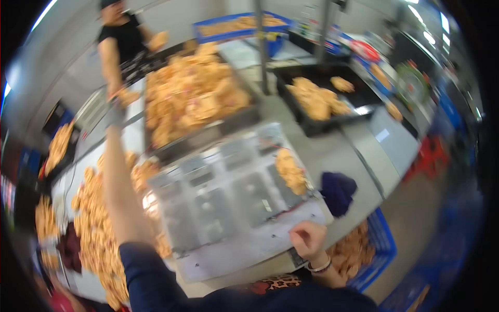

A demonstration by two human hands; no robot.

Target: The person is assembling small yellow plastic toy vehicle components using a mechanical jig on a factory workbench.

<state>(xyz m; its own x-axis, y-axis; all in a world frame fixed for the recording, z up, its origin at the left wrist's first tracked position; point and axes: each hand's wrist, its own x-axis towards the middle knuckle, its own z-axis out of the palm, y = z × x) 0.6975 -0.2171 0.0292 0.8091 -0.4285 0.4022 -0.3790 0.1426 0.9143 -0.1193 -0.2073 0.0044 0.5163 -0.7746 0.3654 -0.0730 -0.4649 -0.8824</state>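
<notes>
My left arm stretches far forward on the left, and my left hand (115, 115) is smeared by motion, so its fingers cannot be read. Just beyond it is a soft orange-tan piece (127, 96), close to the co-worker's lowered hand. My right hand (307, 240) is curled closed at the near right edge of a pale work board (249, 239); what it holds, if anything, is hidden. On that board sits a clear panel (228, 195) with several rectangular compartments. One orange-tan piece (290, 171) lies over its right compartment, and a dark purple cloth (338, 193) rests beside it.
A dark tray (208, 139) heaped with orange-tan pieces stands beyond the panel. Another dark tray (312, 124) holds several at the right. A loose pile (96, 223) covers the left side. A blue crate (384, 244) stands low right. A co-worker (125, 47) stands far left.
</notes>
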